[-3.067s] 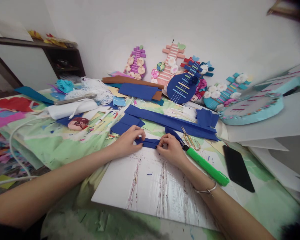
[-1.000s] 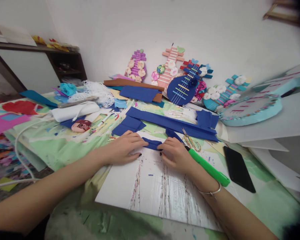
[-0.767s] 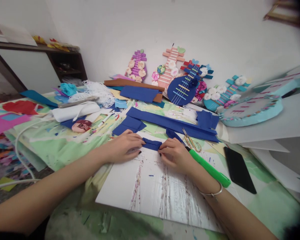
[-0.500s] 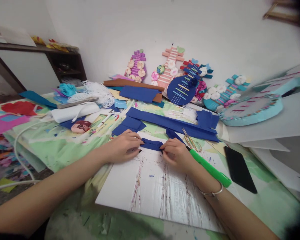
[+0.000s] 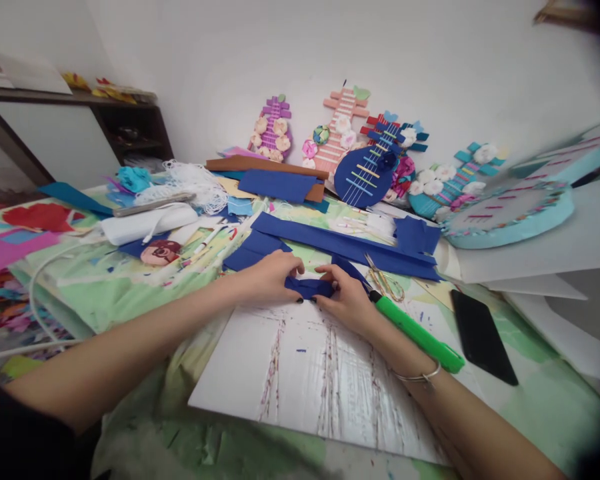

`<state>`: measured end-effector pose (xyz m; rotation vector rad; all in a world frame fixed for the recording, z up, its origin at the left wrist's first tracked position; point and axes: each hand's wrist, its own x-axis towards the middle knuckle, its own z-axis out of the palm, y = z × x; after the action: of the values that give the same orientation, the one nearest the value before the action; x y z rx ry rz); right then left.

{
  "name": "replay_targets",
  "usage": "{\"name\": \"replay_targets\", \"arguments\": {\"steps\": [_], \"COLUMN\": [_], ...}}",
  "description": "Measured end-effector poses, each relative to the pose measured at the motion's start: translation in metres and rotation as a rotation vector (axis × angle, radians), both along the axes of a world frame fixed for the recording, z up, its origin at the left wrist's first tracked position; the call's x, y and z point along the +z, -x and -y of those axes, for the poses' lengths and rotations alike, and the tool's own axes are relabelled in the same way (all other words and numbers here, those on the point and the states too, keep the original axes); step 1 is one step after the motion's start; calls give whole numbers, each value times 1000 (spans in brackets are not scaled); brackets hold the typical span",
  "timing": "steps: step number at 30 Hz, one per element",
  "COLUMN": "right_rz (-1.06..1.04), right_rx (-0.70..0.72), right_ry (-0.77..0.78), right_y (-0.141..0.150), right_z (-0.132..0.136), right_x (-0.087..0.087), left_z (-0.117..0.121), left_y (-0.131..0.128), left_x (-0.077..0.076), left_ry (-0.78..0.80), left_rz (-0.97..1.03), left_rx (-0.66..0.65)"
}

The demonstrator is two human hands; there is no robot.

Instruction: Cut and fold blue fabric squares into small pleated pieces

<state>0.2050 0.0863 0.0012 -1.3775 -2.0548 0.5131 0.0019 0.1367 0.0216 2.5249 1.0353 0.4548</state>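
A short folded piece of dark blue paper (image 5: 310,288) lies over the far part of a scored white board (image 5: 300,373). At its left end my left hand (image 5: 267,277) is closed, thumb below and fingers curled above the edge. My right hand (image 5: 347,298) grips the right end in the same way, its index finger arched over the top. Part of the paper is hidden behind my fingers. A green utility knife (image 5: 415,333) rests beside my right wrist, and gold-handled scissors (image 5: 385,279) lie beyond that hand.
Beyond the hands lies a long blue paper strip (image 5: 340,243). A black phone (image 5: 483,337) is at right. White yarn (image 5: 185,187) and a white glue gun or similar device (image 5: 147,223) sit at left. Decorated paper lutes, including a blue one (image 5: 363,177), lean against the wall.
From lying flatter against the paper, both hands have arched up, with thumbs under its near edge. The blue paper's middle now looks more bent, and the hands are slightly closer together.
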Motion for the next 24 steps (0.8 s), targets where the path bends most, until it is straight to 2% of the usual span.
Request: {"name": "replay_targets", "arguments": {"steps": [3,8,12,15,19,24], "right_rz": [-135,-334,-458,-543,-622,-630], "right_rx": [24,49,64,68,66,92], "right_ry": [50,113,174,232,291,363], "right_y": [-5,-9,-8,-8,-6,-3], "right_z": [1,-1,-3,-3,-1,3], "right_x": [-3,-7,-7,-5,-2,2], "left_z": [-4,-5,-8,-6,0,2], "left_y": [-9,-4,4,5,2,-1], "left_x": [2,-5,-11,-10,-6,-6], "left_ry": [151,243,497,603,652,624], "left_rz": [33,234,448,487,477,484], "left_rx": [-67,-16,-52,-107,-163,-144]}}
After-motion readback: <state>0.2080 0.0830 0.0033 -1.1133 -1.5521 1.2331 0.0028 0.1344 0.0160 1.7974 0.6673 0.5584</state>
